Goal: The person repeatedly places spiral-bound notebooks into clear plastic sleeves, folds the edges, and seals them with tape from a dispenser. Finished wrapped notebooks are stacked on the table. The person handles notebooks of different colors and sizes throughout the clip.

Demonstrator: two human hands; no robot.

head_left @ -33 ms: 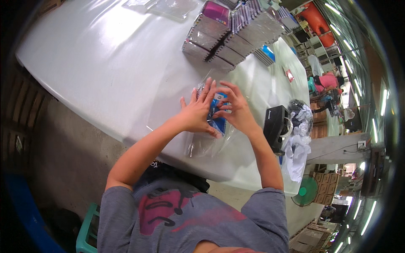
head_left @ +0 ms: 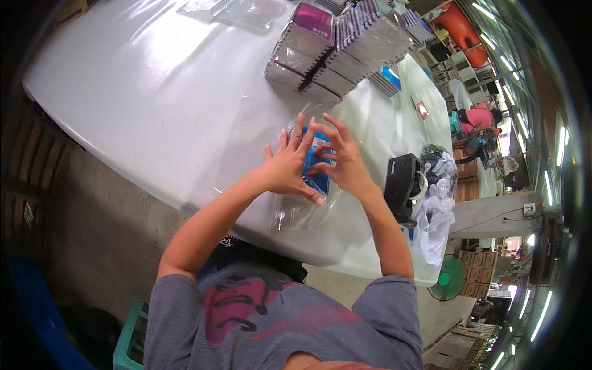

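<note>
A small blue flat item with a pale label lies on the table, overlapped by clear plastic film. Over its left side my left hand is spread out, palm down, its thumb reaching toward the item's near end. My right hand hovers at the item's right side with its fingers curved and apart, the thumb over the blue surface. Whether any film lies between the right fingertips is too fine to make out. Both hands partly cover the blue item.
Stacks of spiral-bound notebooks stand at the far side of the white table. A black tape dispenser sits at the right, beside crumpled plastic. A green fan and another person are beyond the table.
The fingertips of my right hand have shifted slightly up and to the left. My left hand stays in nearly the same place.
</note>
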